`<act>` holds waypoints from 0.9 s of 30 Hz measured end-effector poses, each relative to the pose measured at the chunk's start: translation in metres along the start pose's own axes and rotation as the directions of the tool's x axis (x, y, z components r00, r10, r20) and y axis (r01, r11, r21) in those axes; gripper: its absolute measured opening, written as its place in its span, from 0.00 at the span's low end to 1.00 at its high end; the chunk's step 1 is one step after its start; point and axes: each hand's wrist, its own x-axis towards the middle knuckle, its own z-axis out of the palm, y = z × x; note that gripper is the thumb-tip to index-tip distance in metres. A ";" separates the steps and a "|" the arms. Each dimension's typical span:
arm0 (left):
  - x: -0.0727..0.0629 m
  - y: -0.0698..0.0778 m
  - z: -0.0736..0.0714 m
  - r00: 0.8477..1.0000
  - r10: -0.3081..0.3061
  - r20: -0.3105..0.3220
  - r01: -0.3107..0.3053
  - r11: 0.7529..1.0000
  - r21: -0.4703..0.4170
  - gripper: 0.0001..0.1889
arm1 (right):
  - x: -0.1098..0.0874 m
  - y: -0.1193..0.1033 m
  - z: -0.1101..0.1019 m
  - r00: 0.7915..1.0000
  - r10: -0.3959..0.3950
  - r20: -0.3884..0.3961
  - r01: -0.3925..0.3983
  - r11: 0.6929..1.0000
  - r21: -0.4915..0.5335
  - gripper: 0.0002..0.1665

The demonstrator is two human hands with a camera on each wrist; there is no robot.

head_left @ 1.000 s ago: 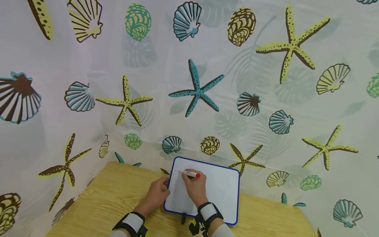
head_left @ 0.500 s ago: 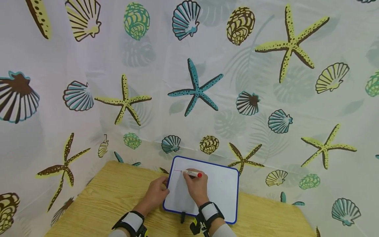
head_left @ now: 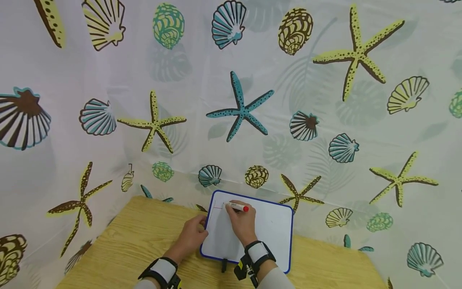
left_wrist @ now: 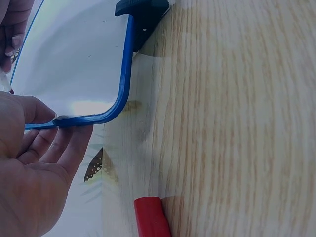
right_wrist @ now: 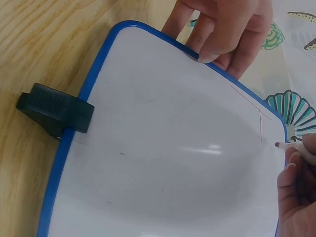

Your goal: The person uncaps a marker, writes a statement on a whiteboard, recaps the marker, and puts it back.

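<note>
Pinching | marker point(head_left: 237, 206): between right fingers point(right_wrist: 286, 178) | whiteboard point(head_left: 272, 233): rim between left fingers point(left_wrist: 76, 146)

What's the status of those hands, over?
Left hand pinches board. Right hand holds marker near red lines. Nothing seen in its way.
</note>
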 end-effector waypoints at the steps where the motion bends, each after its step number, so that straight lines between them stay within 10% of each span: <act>1: 0.000 -0.001 0.000 1.000 -0.011 0.000 0.011 1.000 0.000 0.18 | 0.001 0.000 0.000 1.000 0.002 0.002 -0.002 1.000 -0.005 0.07; 27: 0.002 -0.004 0.001 1.000 -0.018 0.010 0.017 1.000 0.022 0.18 | -0.008 0.005 0.005 0.999 -0.025 0.027 0.027 0.998 -0.062 0.03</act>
